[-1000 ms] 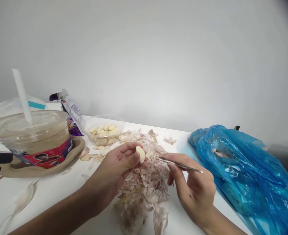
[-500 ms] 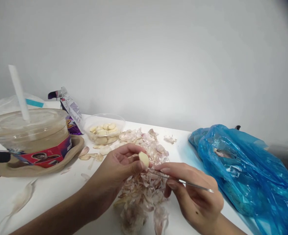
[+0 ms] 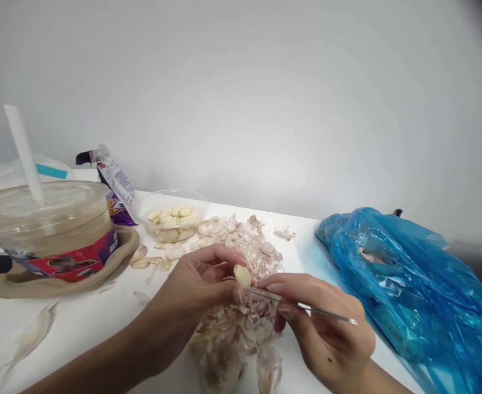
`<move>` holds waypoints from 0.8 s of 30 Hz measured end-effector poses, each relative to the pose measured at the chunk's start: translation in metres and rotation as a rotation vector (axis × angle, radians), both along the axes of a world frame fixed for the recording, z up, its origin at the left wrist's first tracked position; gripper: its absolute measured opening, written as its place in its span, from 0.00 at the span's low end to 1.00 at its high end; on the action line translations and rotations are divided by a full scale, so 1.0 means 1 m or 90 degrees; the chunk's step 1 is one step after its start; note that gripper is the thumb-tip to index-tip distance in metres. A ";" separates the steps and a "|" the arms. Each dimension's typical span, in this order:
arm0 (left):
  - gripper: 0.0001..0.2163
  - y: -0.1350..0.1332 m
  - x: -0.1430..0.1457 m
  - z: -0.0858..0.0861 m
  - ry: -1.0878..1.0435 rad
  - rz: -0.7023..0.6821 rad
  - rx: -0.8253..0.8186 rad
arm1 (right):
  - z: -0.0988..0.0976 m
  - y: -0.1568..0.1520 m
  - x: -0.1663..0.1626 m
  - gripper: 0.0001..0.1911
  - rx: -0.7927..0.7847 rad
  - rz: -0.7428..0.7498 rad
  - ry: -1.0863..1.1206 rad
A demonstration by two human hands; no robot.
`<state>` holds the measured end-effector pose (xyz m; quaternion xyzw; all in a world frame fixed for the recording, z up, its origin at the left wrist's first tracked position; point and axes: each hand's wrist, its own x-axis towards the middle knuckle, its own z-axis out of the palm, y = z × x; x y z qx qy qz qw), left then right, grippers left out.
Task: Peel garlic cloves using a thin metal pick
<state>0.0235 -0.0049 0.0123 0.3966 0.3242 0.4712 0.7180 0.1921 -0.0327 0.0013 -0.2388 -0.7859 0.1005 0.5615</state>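
Note:
My left hand (image 3: 199,284) pinches a pale peeled garlic clove (image 3: 242,274) between thumb and fingers, just above a heap of papery garlic skins (image 3: 241,312). My right hand (image 3: 323,323) is closed on a thin metal tool (image 3: 314,311) whose tip meets the clove's lower side. Both hands hover over the white table (image 3: 85,323). A clear bowl (image 3: 173,216) of peeled cloves stands behind the skins.
A lidded drink cup (image 3: 47,224) with a white straw sits at the left on a brown holder. Behind it leans a purple snack packet (image 3: 115,189). A crumpled blue plastic bag (image 3: 408,290) fills the right side. Loose skins lie scattered at the front left.
My right hand moved left and down, bringing the tool's tip against the clove. My left hand dropped slightly with the clove, closer to the skin heap.

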 end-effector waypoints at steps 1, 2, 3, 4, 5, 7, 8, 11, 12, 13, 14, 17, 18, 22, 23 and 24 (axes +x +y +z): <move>0.13 0.000 0.000 0.000 0.005 -0.002 -0.002 | 0.000 0.000 0.000 0.12 0.000 -0.002 0.002; 0.13 0.000 0.000 0.000 0.009 -0.001 -0.005 | 0.000 0.000 0.000 0.12 0.000 -0.004 0.004; 0.13 0.000 0.000 0.000 0.011 0.000 -0.007 | 0.000 0.000 0.000 0.12 0.001 -0.003 0.005; 0.13 0.000 0.000 0.000 0.011 0.002 -0.008 | 0.000 0.000 0.000 0.12 0.003 0.000 0.004; 0.13 0.000 0.000 0.000 0.010 0.004 -0.008 | 0.001 0.001 0.000 0.12 0.004 0.002 0.003; 0.13 0.000 0.000 0.001 0.004 0.006 -0.007 | 0.002 0.001 -0.001 0.12 0.004 0.003 -0.003; 0.13 0.000 0.000 0.001 0.001 0.004 -0.006 | 0.003 0.001 -0.001 0.12 0.004 0.002 -0.006; 0.13 0.000 0.000 0.001 -0.005 0.003 -0.005 | 0.005 0.000 -0.001 0.12 0.014 0.002 -0.008; 0.13 0.000 0.000 0.001 -0.003 0.003 -0.005 | 0.006 0.000 -0.001 0.12 0.021 0.004 -0.008; 0.13 0.000 -0.001 0.000 -0.002 0.007 -0.007 | 0.006 0.000 0.000 0.12 0.025 0.006 -0.010; 0.13 0.000 -0.001 0.000 0.000 0.006 -0.009 | 0.005 0.000 0.000 0.12 0.029 0.008 -0.014; 0.13 0.000 0.000 -0.002 0.001 0.012 -0.009 | 0.004 0.000 0.000 0.12 0.038 0.003 -0.038; 0.13 -0.001 0.000 -0.002 0.003 0.016 -0.010 | 0.004 0.001 -0.001 0.12 0.046 0.001 -0.047; 0.13 0.000 0.001 -0.002 0.017 0.031 -0.010 | 0.005 0.002 -0.003 0.12 0.071 -0.011 -0.070; 0.13 0.000 0.001 -0.001 0.019 0.034 -0.009 | 0.006 0.002 -0.003 0.12 0.075 -0.014 -0.069; 0.13 0.000 0.001 -0.001 0.020 0.036 -0.010 | 0.006 0.002 -0.003 0.12 0.078 -0.016 -0.067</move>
